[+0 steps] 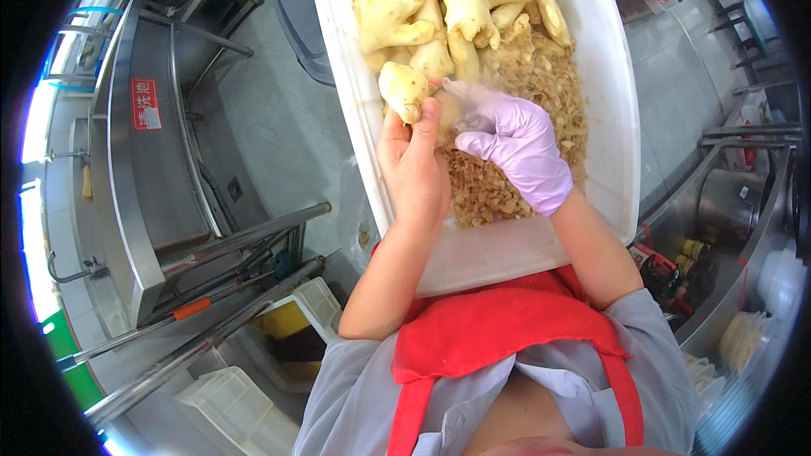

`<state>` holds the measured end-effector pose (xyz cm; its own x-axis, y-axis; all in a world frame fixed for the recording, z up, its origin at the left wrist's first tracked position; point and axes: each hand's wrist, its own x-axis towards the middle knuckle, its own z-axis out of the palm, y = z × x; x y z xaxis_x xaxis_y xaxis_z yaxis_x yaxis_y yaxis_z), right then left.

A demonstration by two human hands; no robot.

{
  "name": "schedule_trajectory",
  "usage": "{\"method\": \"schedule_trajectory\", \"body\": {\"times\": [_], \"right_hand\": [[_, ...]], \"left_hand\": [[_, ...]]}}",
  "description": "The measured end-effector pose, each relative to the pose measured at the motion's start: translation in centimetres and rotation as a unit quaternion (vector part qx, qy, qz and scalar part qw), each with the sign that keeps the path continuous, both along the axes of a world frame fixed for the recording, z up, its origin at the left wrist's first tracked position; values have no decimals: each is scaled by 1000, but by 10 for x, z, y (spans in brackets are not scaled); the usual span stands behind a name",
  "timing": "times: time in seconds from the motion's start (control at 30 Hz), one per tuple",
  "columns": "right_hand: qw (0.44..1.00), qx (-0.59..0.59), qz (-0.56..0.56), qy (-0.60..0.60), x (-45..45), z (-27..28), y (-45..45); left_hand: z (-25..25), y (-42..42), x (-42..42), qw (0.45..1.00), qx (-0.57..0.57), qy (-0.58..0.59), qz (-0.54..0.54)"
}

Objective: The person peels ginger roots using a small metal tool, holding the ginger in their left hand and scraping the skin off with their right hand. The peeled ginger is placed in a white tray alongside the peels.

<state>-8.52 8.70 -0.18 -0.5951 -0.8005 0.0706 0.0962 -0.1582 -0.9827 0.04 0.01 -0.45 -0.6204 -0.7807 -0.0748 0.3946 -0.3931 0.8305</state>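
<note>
My bare left hand [415, 164] grips a peeled ginger root [403, 90], its thumb pressed along the near end. Close beside it, my right hand [516, 139] wears a thin lilac glove. Its curled fingers hold a small dark, shiny tool [474, 124], too blurred and covered to name exactly. A browner part of the ginger [448, 111] shows between the two hands. Both hands are above a white plastic tub [611, 107]. Pale peeled ginger roots [456, 0] are heaped at its far end, and brown ginger peelings [488, 193] cover its bottom nearer me.
A stainless steel sink unit [146, 158] stands at left, with metal rails [247, 237] below it. A grey lidded bin [307, 19] is behind the tub's left side. White plastic crates [237, 408] lie at lower left. Bottles [659, 269] sit on a steel shelf [728, 272] at right.
</note>
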Motion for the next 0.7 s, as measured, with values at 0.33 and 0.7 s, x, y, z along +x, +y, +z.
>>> {"method": "schedule_trajectory", "body": {"times": [0.33,0.7], "right_hand": [[998,17,1,-55,6,-2,-1],[976,5,-15,-217,-7,-10,1]], "left_hand": [[2,3,-4,1000,22,0,14],[-6,-8,1,995,84,26,-54]]}}
